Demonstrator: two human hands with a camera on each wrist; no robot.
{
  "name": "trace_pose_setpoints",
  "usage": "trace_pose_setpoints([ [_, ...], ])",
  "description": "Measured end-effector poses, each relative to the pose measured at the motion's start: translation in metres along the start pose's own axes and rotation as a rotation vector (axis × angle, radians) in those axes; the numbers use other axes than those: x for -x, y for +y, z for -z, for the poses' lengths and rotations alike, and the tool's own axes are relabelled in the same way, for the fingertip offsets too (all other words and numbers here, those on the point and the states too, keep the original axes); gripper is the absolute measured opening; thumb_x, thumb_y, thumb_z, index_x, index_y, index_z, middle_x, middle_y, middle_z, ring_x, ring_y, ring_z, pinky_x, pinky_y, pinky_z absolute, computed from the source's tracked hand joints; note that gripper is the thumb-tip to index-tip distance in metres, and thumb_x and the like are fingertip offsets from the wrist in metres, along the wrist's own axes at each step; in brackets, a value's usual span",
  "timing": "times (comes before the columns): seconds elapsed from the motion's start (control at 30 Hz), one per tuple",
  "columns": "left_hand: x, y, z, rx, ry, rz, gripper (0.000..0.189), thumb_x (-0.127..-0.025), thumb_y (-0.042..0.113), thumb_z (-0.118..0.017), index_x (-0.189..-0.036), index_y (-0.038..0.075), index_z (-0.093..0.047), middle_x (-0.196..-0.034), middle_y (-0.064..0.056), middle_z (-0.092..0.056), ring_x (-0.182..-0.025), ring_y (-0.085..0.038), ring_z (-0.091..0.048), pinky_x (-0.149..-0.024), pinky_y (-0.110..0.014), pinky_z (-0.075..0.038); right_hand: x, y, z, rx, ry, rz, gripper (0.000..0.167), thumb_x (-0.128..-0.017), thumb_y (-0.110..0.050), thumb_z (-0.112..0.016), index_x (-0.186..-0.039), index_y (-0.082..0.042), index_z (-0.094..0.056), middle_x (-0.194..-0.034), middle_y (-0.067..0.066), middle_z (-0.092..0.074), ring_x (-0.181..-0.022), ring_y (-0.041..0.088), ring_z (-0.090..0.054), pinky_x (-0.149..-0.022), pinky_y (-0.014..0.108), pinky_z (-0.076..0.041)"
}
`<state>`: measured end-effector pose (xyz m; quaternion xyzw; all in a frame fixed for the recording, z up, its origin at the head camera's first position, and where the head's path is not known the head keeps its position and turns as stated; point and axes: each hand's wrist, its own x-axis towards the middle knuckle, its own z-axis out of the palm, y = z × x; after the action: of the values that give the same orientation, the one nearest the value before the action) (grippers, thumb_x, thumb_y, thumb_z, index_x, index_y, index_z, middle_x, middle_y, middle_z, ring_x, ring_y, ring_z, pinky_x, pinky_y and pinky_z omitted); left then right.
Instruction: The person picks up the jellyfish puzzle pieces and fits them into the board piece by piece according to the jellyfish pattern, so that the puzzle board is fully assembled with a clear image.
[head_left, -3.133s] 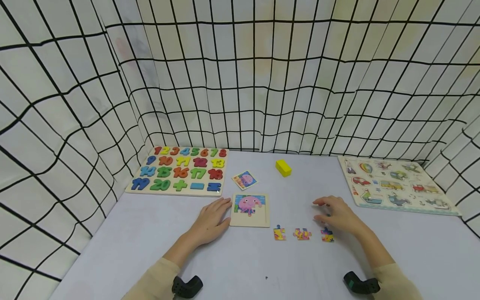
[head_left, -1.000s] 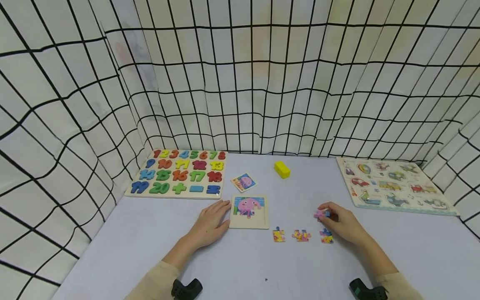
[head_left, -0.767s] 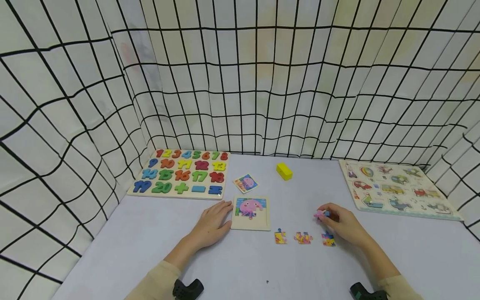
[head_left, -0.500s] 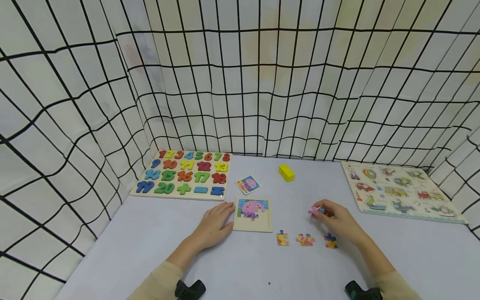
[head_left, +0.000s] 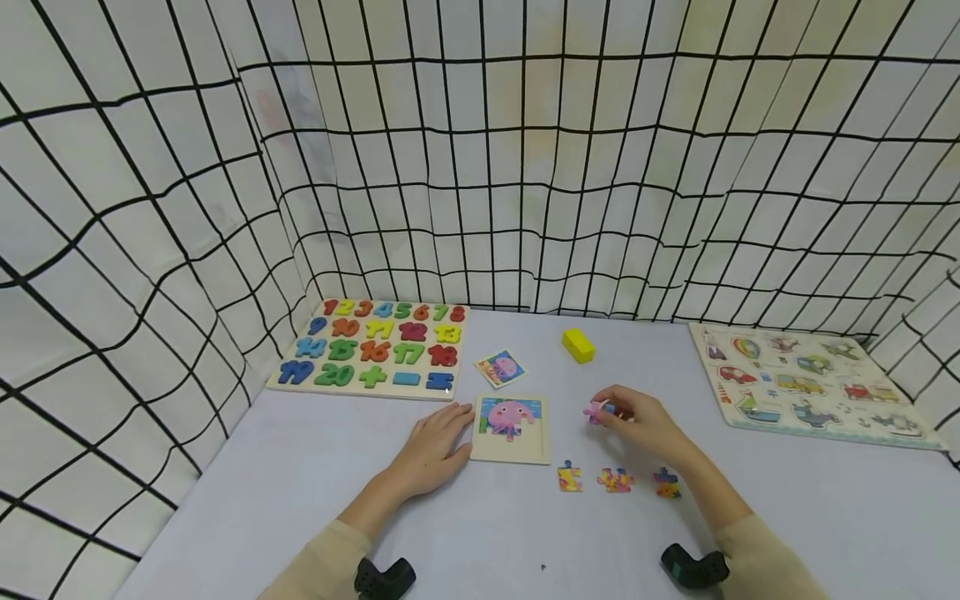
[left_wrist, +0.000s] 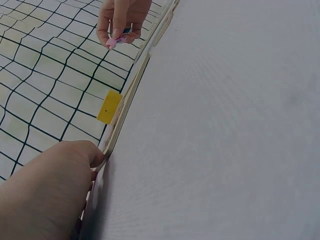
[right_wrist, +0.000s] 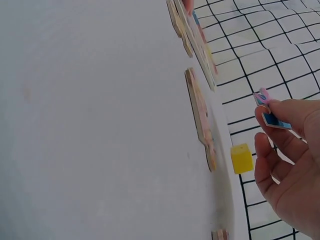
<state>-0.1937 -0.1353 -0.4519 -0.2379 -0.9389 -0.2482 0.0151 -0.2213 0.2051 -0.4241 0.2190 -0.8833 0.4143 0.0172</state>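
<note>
My right hand (head_left: 641,421) pinches a pink and blue jigsaw piece (head_left: 595,412) between thumb and forefinger, held above the table; the right wrist view shows the same piece (right_wrist: 270,112) with the other fingers loosely bent. To its left lies a small wooden puzzle tray (head_left: 511,454) with a pink octopus picture partly filled in; bare wood shows along its lower and right parts. My left hand (head_left: 431,450) rests flat on the table, fingertips and thumb at the tray's left edge. In front lie three loose pieces: a yellow one (head_left: 570,478), a pink-yellow one (head_left: 616,481) and a dark blue-yellow one (head_left: 667,483).
A number board (head_left: 360,387) stands at the back left. Behind the tray lie a small octopus picture card (head_left: 501,367) and a yellow block (head_left: 578,345). A vehicle picture board (head_left: 817,392) lies at the right. Black netting (head_left: 525,183) over white cloth encloses the back and sides.
My right hand came down among the loose pieces, picked up the pink and blue jigsaw piece and has carried it left toward the tray. My left hand has stayed at the tray's edge.
</note>
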Motion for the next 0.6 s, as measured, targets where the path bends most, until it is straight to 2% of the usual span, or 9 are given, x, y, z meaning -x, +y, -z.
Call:
trace_pose_setpoints([
  [0.23,-0.001,-0.001,-0.001,-0.007,0.003,-0.010,0.049,-0.092,0.026,-0.051,-0.136,0.006,-0.042,-0.144,-0.006,-0.035,-0.135,-0.024,-0.022,-0.105,-0.047,-0.021,-0.014,-0.010,-0.013,-0.014,-0.042,0.007,0.020,-0.088,-0.020,-0.062,-0.104,-0.009,-0.062,-0.081,-0.003,-0.059,-0.071,0.017,-0.050,-0.059,0.023,-0.043],
  [0.6,-0.001,-0.002,-0.002,-0.009,0.013,-0.013,0.049,-0.092,0.026,-0.052,-0.136,0.007,-0.043,-0.144,-0.006,-0.036,-0.135,-0.023,-0.023,-0.104,-0.046,-0.022,-0.032,-0.017,-0.041,-0.030,-0.116,-0.040,0.018,-0.087,-0.023,-0.063,-0.104,-0.016,-0.061,-0.077,-0.002,-0.054,-0.071,0.016,-0.048,-0.059,0.023,-0.041],
])
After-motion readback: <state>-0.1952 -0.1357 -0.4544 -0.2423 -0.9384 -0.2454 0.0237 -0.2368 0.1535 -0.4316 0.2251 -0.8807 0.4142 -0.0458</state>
